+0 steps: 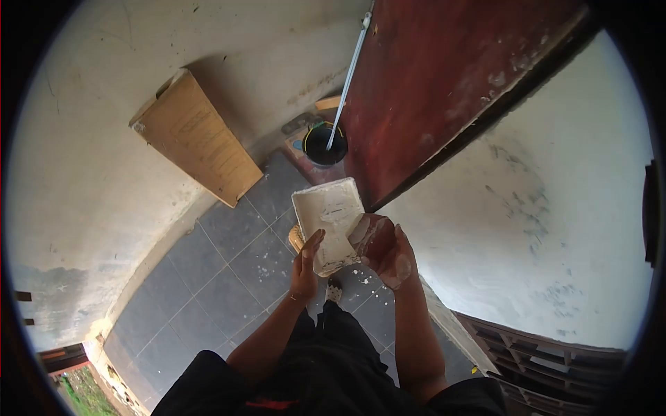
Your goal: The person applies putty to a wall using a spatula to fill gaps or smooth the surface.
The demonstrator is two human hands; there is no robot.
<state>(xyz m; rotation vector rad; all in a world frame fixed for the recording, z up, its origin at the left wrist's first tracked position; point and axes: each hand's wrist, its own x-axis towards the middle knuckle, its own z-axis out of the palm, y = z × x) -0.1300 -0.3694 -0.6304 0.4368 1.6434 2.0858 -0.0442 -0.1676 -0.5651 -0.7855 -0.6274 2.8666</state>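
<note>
A white rectangular tray (331, 211), its inside coated and smeared with white, is tilted in front of me. My left hand (306, 269) grips its lower left side, with the fingers laid along the edge. My right hand (402, 260), with white residue on it, is at the tray's lower right. In it is a flat reddish-brown piece (372, 236) streaked with white, overlapping the tray's right edge; I cannot tell its exact kind. Part of my foot (334, 291) shows under the tray.
A black bucket (325, 144) holding a long pale pole (350, 76) stands by a dark red door (444, 76). A cardboard box (201, 139) leans against the left wall. White flecks spot the grey tiled floor (208, 284). Dark slatted woodwork (541, 353) is at lower right.
</note>
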